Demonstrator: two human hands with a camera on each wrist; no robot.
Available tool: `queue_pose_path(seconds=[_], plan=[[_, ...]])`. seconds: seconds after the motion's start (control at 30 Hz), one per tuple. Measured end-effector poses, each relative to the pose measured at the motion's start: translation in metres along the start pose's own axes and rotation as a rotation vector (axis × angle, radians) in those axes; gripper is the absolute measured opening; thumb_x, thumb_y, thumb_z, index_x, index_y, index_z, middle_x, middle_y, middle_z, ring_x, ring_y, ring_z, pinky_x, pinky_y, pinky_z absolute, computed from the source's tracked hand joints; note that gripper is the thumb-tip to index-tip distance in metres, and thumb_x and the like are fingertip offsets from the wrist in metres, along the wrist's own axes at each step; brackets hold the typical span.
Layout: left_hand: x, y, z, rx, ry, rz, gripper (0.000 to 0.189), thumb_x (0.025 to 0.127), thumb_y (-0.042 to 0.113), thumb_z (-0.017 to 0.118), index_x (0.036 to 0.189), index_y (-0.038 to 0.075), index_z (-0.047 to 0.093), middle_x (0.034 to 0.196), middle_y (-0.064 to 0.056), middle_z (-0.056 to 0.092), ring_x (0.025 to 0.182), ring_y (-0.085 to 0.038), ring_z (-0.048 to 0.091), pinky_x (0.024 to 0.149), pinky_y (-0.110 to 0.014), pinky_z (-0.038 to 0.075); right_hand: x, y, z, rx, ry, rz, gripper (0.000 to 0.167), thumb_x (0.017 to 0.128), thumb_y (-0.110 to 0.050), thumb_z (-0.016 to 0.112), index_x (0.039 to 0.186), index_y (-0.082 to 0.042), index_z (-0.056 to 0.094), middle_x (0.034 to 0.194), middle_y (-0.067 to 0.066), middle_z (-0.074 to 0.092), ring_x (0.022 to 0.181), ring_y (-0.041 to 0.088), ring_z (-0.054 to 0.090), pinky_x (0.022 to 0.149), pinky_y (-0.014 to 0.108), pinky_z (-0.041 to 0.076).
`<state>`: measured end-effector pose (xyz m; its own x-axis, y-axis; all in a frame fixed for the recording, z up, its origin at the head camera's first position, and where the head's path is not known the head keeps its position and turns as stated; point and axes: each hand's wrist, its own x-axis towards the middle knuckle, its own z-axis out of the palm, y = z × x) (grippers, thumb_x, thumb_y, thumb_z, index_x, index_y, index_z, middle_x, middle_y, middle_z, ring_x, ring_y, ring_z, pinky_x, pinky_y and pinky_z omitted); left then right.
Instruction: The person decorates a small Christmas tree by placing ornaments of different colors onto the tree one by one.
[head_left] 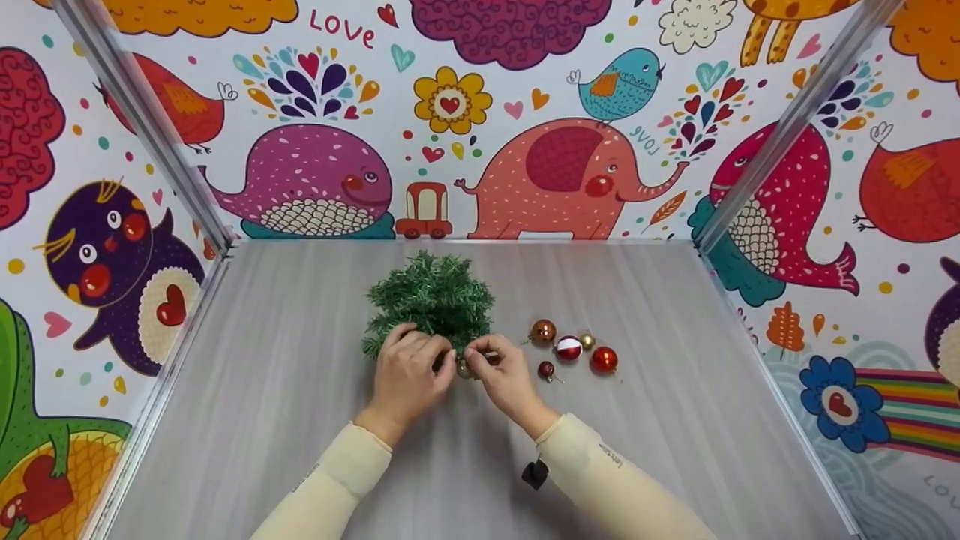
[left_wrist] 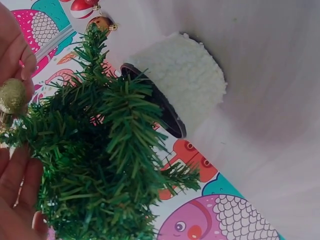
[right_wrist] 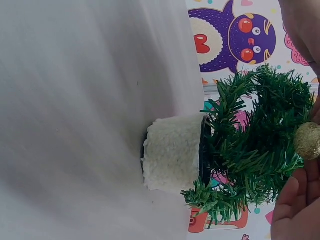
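A small green artificial Christmas tree [head_left: 431,292] stands upright in a white, rough-textured pot [right_wrist: 172,152], which shows in both wrist views. At its near right edge hangs a gold glitter bauble [head_left: 464,367], between the two hands. My left hand [head_left: 409,379] has thumb and finger together at a branch tip [left_wrist: 20,134] beside the bauble. With thumb and forefinger, my right hand [head_left: 506,379] pinches at the top of the bauble; the exact contact is partly hidden by the fingers.
Right of the tree lie an orange bauble [head_left: 543,331], a red-and-white bauble [head_left: 568,347], a small gold bauble [head_left: 586,340], a red bauble [head_left: 604,359] and a small dark red bauble [head_left: 546,370]. Cartoon-printed walls with metal rails [head_left: 742,172] enclose the grey table [head_left: 225,450].
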<state>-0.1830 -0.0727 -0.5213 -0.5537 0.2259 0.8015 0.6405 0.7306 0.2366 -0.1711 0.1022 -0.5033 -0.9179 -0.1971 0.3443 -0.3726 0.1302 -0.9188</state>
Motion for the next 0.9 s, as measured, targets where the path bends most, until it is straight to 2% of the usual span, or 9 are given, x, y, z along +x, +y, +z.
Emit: queue_pose_path(seconds=[0.13,0.3,0.57,0.9], plan=[[0.0000,-0.0007,-0.0013,0.005,-0.018,-0.020,0.010,0.081,0.011,0.072,0.075,0.014,0.066,0.068,0.002,0.066,0.067,-0.019,0.063,0.094,-0.049,0.047,0.0017,0.0002,0.0000,0.040,-0.038,0.054,0.009,0.095,0.005,0.059,0.093,0.011,0.065,0.084,0.019,0.064,0.068,0.020,0.061,0.062,0.026,0.050],[-0.0012,-0.0025,-0.0036,0.015,-0.051,-0.040,0.010,0.084,0.014,0.067,0.074,0.015,0.066,0.070,0.002,0.067,0.070,-0.021,0.063,0.098,-0.049,0.044,0.0023,-0.0012,-0.0006,-0.018,-0.066,0.075,0.009,0.094,0.004,0.059,0.091,0.009,0.067,0.080,0.016,0.065,0.066,0.009,0.054,0.058,0.022,0.043],[-0.0022,-0.0045,-0.0062,0.021,-0.071,-0.027,0.008,0.081,0.013,0.068,0.074,0.015,0.066,0.073,0.002,0.067,0.074,-0.023,0.063,0.099,-0.050,0.042,0.0021,0.0000,-0.0010,-0.030,-0.094,0.084,0.011,0.091,0.008,0.057,0.090,0.009,0.067,0.082,0.017,0.065,0.068,0.007,0.053,0.060,0.021,0.043],[-0.0012,-0.0043,-0.0071,0.036,-0.045,-0.036,0.008,0.082,0.013,0.068,0.074,0.013,0.068,0.070,0.001,0.067,0.073,-0.023,0.062,0.099,-0.047,0.043,0.0019,-0.0008,0.0040,-0.055,-0.040,0.075,0.010,0.093,0.005,0.059,0.088,0.008,0.067,0.078,0.015,0.064,0.065,0.007,0.050,0.057,0.021,0.040]])
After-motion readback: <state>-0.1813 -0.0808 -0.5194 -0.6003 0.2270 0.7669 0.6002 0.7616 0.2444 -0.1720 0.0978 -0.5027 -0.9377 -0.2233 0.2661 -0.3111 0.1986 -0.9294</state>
